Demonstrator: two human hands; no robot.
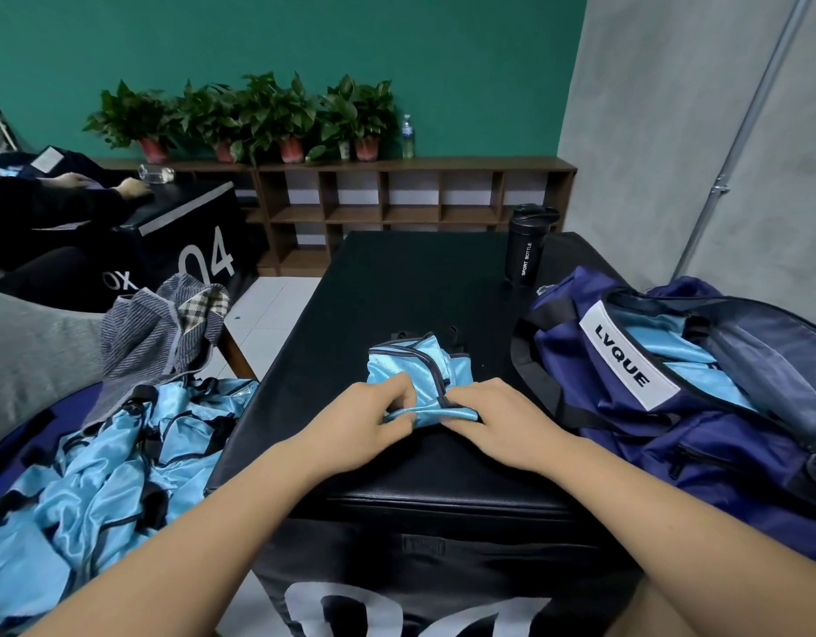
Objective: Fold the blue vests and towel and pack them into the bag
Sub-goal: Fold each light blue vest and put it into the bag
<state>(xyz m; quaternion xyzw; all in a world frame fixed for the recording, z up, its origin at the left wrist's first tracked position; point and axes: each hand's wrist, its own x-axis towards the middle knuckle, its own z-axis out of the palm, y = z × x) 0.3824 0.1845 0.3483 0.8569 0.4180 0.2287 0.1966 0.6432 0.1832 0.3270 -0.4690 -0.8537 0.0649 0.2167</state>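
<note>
Blue vest (420,374) lies bunched at frame centre, just above both hands; left hand (374,420) and right hand (493,416) pinch its near edge

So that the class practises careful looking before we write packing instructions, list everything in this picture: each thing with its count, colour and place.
vest: one, light blue, part-folded, middle of the box
vest pile: many, light blue, lower left
towel: one, grey striped, behind the pile
bag: one, navy, open, right, blue cloth inside
box: one, black, centre
sport bottle: one, black, far right of the box
shelf: one, brown, back wall
plants: several, green, on the shelf
water bottle: one, clear, right of the plants
second box: one, black, far left, another person's hands on it
left hand: fingers pinch the vest's near edge
right hand: likewise
</note>
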